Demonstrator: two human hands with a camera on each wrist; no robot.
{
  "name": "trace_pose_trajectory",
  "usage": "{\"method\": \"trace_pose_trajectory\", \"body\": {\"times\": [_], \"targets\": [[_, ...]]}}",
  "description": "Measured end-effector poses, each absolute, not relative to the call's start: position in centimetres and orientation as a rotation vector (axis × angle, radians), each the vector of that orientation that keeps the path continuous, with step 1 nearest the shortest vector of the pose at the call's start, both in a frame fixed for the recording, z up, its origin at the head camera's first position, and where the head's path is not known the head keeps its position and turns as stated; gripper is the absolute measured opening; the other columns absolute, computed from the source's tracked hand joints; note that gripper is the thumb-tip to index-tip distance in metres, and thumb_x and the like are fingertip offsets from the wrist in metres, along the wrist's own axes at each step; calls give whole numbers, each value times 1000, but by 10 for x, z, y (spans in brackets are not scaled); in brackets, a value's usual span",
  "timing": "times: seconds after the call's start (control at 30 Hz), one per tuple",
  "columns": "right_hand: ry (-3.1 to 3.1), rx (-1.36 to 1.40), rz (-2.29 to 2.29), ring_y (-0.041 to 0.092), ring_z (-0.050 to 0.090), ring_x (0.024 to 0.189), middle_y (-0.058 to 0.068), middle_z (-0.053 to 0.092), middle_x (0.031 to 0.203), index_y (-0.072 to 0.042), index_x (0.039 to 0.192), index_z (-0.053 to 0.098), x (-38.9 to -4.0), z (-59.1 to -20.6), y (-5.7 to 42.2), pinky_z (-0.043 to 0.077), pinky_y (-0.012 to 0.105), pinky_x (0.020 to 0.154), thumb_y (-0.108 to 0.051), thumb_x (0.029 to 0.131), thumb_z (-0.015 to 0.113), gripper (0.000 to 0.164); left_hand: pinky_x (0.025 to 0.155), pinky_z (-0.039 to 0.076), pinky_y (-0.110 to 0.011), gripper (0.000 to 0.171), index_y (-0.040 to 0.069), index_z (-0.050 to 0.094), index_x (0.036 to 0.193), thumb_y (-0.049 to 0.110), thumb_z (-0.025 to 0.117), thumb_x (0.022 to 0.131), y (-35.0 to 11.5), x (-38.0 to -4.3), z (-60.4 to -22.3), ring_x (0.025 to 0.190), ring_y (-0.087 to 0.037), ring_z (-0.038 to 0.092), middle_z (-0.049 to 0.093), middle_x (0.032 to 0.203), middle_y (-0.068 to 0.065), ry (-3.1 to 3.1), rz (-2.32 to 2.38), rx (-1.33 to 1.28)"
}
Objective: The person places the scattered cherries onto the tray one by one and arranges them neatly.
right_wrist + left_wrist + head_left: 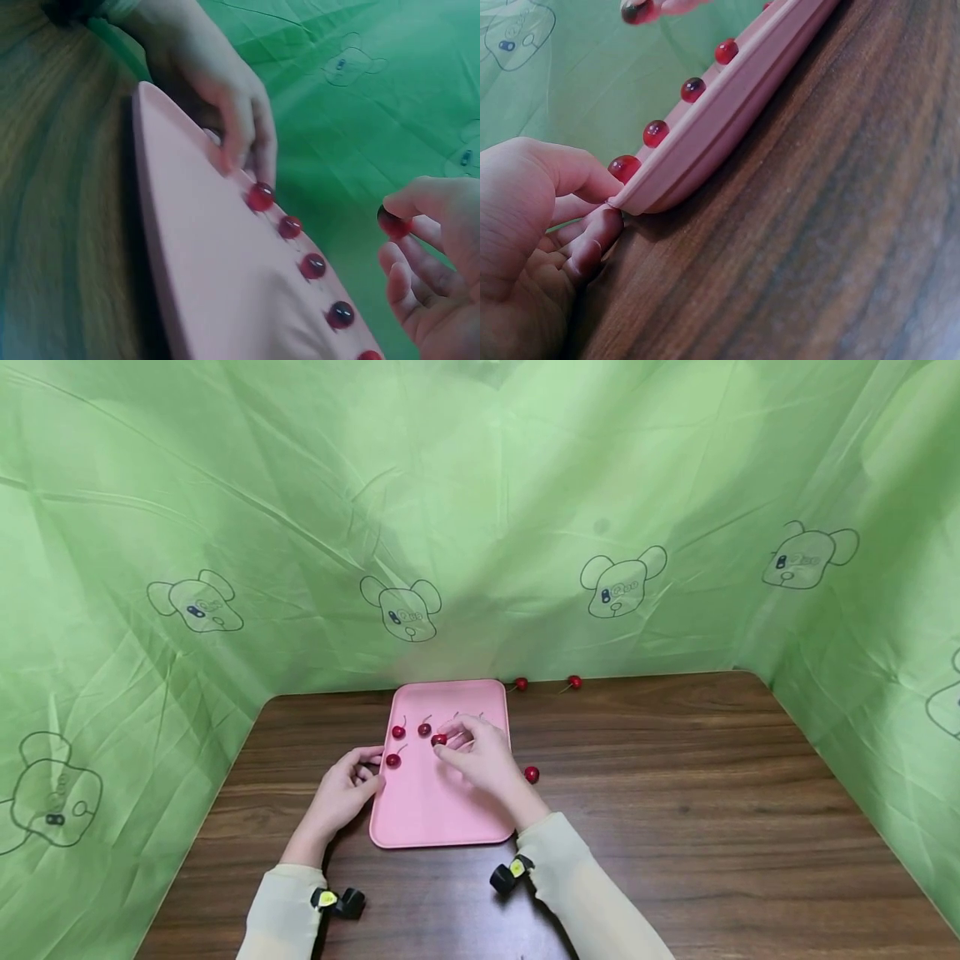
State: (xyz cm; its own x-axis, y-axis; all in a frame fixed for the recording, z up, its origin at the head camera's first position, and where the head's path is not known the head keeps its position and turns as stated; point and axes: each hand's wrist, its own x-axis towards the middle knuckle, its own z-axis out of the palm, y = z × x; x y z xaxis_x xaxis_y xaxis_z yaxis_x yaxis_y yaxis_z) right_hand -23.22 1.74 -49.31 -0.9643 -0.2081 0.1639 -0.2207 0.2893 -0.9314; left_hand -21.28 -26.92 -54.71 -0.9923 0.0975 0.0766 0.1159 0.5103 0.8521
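Right hand [482,757]: clamped on one cherry [438,740] by thumb and fingertips, above the pink tray [423,814]; left hand [345,789]: curled on its rim. Keep pinch light, tray braced, held fruit clear of resting cherries [398,732] left of the right hand.

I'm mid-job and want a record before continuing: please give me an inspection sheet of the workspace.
Surface: dark brown wood-grain table; pink rectangular raised-rim tray lying on it.
Job's things: glossy round red cherries with stems on the tray; two loose cherries near the table's back edge; one cherry right of the tray.
Clutter: nothing seen.
Hands: bare left hand holds the tray's left rim; bare right hand pinches a red cherry above the tray.
Cables: nothing seen.
Surroundings: green fabric backdrop with outlined animal heads; small black camera on each wrist.
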Motion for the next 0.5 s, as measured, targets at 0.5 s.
{"method": "trace_pose_trajectory", "body": {"times": [0.5], "targets": [[-2569, 345, 1744, 12, 69, 89, 3, 74, 106, -10, 114, 76, -241, -514, -27, 58, 30, 84, -12, 93, 85, 23, 72, 49, -24, 45, 4, 67, 143, 2, 76, 98, -270, -214, -547, 90, -22, 62, 72, 123, -15, -2702, -1550, -196]]}}
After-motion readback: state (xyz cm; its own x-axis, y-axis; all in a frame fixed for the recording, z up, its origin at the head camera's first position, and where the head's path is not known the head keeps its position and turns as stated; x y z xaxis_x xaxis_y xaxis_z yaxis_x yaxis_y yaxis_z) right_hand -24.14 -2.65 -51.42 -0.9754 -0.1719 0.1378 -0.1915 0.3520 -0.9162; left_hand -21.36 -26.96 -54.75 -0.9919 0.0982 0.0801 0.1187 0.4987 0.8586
